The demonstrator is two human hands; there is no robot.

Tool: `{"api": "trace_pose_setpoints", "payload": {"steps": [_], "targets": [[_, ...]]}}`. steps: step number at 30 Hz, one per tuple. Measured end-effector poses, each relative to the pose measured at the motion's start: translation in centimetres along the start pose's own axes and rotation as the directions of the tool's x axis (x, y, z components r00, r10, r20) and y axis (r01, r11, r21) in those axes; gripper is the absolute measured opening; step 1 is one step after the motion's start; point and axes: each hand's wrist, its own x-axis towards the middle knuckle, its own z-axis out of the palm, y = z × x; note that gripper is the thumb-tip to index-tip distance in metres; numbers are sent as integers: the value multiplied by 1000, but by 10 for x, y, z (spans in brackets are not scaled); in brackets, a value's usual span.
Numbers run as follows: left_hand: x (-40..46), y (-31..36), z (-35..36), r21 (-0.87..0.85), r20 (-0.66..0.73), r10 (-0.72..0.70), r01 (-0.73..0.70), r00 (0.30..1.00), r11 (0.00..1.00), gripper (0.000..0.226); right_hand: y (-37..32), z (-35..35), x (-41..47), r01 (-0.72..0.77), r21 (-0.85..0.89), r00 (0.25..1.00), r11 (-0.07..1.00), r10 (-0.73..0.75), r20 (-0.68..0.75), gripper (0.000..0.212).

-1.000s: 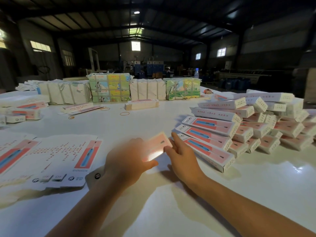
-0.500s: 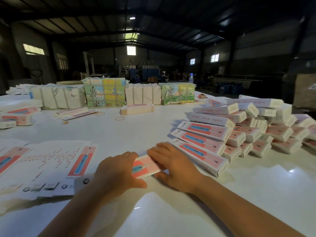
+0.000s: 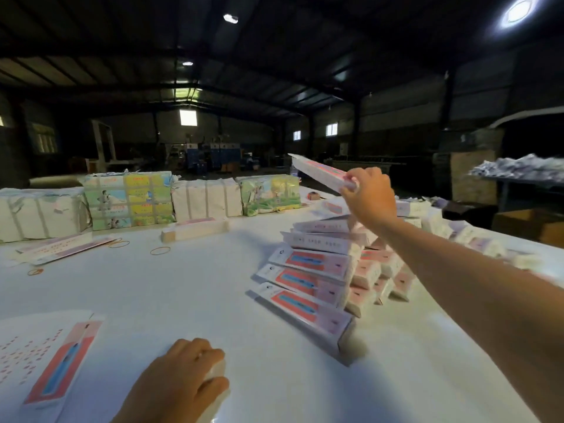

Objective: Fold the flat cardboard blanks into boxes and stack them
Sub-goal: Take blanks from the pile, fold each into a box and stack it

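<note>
Folded pink-and-white cardboard box (image 3: pixel 320 174) is pinched by one end in my right hand (image 3: pixel 367 198), raised above the far stack of boxes (image 3: pixel 317 270). I'd lower it level, edges aligned. My left hand (image 3: pixel 183 383) lies curled near flat blanks (image 3: pixel 48 361) on the white table (image 3: pixel 183 288); I cannot tell what it holds. Dim warehouse beyond.

The stacked boxes (image 3: pixel 308 282) are white with a red panel and a blue shape. The table (image 3: pixel 183 288) is white. The bundles (image 3: pixel 128 199) show green and yellow pictures.

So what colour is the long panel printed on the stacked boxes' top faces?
Red-pink with a blue strip, on white folded cardboard boxes; head view.
</note>
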Motion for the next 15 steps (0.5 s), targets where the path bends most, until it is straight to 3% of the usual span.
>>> {"api": "trace_pose_setpoints", "payload": {"steps": [4,7,9,12,15], "targets": [[3,-1,2,44,-81,72,-68,994,997,36,44,2,5,-115,-305,972,945,171,164,36],[1,2,2,52,-89,66,-61,994,997,36,41,3,2,-66,-362,979,930,131,158,36],[0,2,4,60,-89,68,-62,994,996,36,20,1,0,-19,-295,996,955,45,82,38],[-2,1,7,97,-80,64,-56,995,994,35,-33,-4,-15,136,-43,990,990,-138,-38,36],[-4,2,7,85,-59,28,-23,998,996,36,-79,-1,-71,297,253,953,921,-304,-13,29]]}}
